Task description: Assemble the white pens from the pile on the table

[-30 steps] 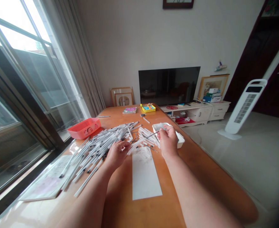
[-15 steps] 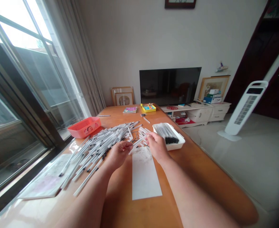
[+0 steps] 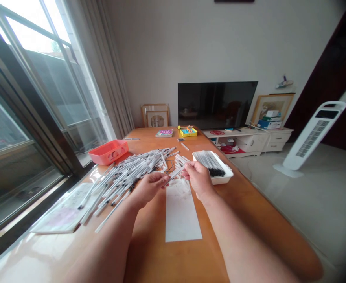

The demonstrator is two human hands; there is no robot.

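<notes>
Above the far end of the white paper on the table, a pale tube is held aslant. One second earlier the right hand was over the white box; it has since moved to the tube's right end, fingertips pinched closed on it. The left hand, fingers likewise closed, grips the other end.

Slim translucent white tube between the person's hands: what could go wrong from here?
The slim translucent white tube could slip, since the left hand and right hand seem to pinch it only with their fingers. If dropped, it might get lost among the loose pile of white, black-tipped tubes. The right hand is also close to the white rectangular plastic tray, so a careless swing might bump it.
</notes>
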